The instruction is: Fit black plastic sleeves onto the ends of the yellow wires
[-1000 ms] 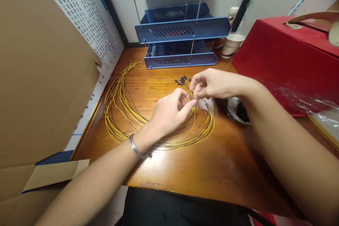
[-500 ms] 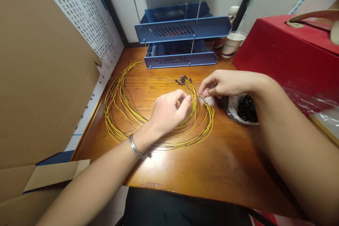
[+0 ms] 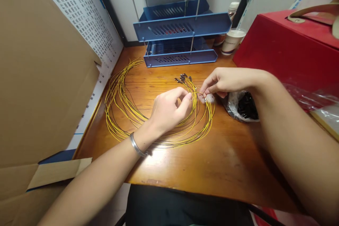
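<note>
Loops of thin yellow and black wires [image 3: 120, 93] lie on the wooden table. Their bundle curves round to the right, with several small black connectors [image 3: 183, 77] at its upper end. My left hand [image 3: 172, 106], a metal bangle at its wrist, rests over the bundle and pinches a yellow wire between thumb and forefinger. Just to the right, my right hand [image 3: 215, 84] is closed in a pinch on the end of a wire close to the same spot. A small clear plastic bag [image 3: 209, 99] with pale contents lies beneath its fingertips.
A clear bag of black pieces [image 3: 246, 107] stands by my right wrist. Behind are a blue tiered tray [image 3: 181, 58], a paper cup [image 3: 232, 42] and a bottle. A red box [image 3: 286, 49] is at the right, a cardboard box [image 3: 45, 77] at the left.
My right hand's fingertips have shifted slightly right, and the yellow wire between the hands now bows in a small arc. My left hand stays almost in place.
</note>
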The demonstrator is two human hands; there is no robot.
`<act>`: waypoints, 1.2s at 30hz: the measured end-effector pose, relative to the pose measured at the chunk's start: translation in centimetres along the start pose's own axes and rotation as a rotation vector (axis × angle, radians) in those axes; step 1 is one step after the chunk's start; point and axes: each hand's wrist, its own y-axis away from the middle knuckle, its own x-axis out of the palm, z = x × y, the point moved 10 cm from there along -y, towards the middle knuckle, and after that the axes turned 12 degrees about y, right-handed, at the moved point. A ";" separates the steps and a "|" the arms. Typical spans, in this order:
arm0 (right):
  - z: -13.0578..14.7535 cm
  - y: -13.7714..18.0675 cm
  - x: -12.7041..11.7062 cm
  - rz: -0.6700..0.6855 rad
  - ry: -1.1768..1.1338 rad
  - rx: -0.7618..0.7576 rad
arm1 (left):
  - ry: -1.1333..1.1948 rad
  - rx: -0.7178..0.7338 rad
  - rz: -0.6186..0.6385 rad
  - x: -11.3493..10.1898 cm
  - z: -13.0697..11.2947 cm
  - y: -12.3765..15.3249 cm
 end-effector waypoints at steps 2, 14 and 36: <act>-0.1 0.1 -0.3 -0.019 0.019 0.010 | -0.001 0.001 -0.004 -0.1 0.0 0.0; 0.5 -0.2 -0.1 -0.035 -0.045 -0.027 | 0.010 0.056 0.047 0.4 -0.6 0.0; 0.1 -0.3 1.4 0.115 -0.086 -0.091 | 0.047 0.172 0.009 0.0 -1.4 0.0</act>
